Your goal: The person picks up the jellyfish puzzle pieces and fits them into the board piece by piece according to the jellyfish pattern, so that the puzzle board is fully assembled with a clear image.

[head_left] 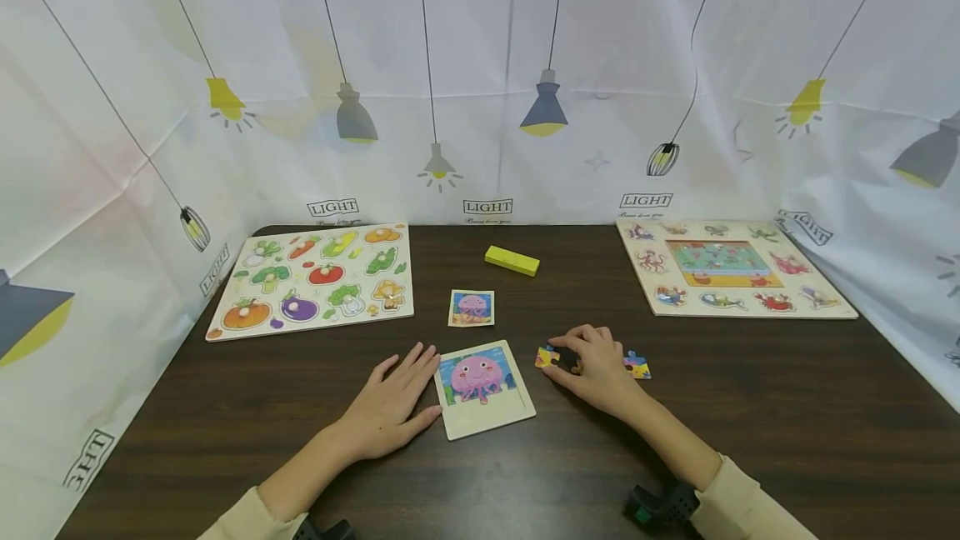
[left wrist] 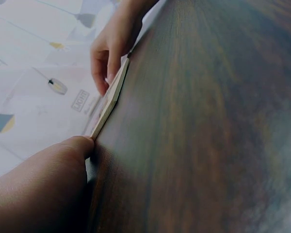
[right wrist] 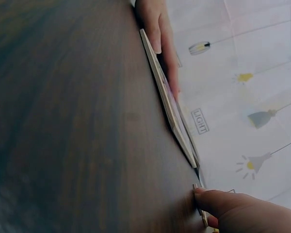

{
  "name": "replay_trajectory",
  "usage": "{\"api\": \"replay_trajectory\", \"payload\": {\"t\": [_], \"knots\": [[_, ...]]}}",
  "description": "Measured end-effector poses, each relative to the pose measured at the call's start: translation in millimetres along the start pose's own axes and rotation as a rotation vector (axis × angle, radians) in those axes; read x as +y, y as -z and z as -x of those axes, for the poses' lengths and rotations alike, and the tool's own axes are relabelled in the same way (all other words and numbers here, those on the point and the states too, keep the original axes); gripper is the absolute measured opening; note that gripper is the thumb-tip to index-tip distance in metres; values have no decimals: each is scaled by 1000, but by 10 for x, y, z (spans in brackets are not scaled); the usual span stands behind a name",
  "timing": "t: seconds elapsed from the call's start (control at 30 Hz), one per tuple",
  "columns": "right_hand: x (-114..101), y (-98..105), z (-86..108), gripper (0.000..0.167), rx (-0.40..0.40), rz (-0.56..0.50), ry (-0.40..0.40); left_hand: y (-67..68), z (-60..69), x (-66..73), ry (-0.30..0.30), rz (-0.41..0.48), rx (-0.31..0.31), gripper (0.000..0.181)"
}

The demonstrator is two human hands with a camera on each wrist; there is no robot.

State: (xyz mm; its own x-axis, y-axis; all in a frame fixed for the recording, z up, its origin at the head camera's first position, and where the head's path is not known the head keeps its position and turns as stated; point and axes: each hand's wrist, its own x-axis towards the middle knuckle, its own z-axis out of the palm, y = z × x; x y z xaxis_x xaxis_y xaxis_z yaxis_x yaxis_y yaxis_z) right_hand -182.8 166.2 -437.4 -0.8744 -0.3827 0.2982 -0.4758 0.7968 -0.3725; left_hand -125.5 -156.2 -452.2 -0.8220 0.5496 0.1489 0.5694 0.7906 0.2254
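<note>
Patterned cloth [head_left: 480, 15]: hangs behind and down both sides, white, printed with lamps and the word LIGHT.
Surface [head_left: 555, 473]: dark, wood-grained, carrying everything I see laid out.
Sea-creature board [head_left: 795, 282]: far right, a colored scene at its middle.
Vegetable board [head_left: 358, 277]: far left, slightly angled.
Left hand [head_left: 396, 402]: fingers extended and spread, touching the left edge of the jellyfish board.
Right hand [head_left: 596, 369]: thumb and forefinger narrowed, pinching a small puzzle piece.
Jellyfish board [head_left: 487, 419]: flat between the two hands, slightly turned, pink jellyfish above a bare pale strip.
Picture card [head_left: 472, 308]: just beyond that board, showing a similar pink jellyfish.
Yellow block [head_left: 512, 261]: farther back, lying at a slant.
Held puzzle piece [head_left: 547, 357]: at the right fingertips, apart from the board, yellow and pink.
Second puzzle piece [head_left: 637, 366]: on the surface, just right of that hand.
</note>
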Motion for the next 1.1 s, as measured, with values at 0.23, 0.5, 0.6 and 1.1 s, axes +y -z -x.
{"api": "replay_trajectory", "payload": {"t": [0.23, 0.5, 0.6, 1.1], "knots": [[15, -6, 3, 34, -10, -36, 27, 13, 0, 10, 1, 6, -9, 68], [38, -8, -11, 33, -11, -88, 7, 18, 1, 11, 6, 7, -11, 67], [44, -1, -12, 36, -13, -86, 4, 14, -3, 12, 9, 3, -15, 68], [43, 26, -7, 25, -41, -82, 4, 8, 3, 7, 1, 9, -3, 68]]}}
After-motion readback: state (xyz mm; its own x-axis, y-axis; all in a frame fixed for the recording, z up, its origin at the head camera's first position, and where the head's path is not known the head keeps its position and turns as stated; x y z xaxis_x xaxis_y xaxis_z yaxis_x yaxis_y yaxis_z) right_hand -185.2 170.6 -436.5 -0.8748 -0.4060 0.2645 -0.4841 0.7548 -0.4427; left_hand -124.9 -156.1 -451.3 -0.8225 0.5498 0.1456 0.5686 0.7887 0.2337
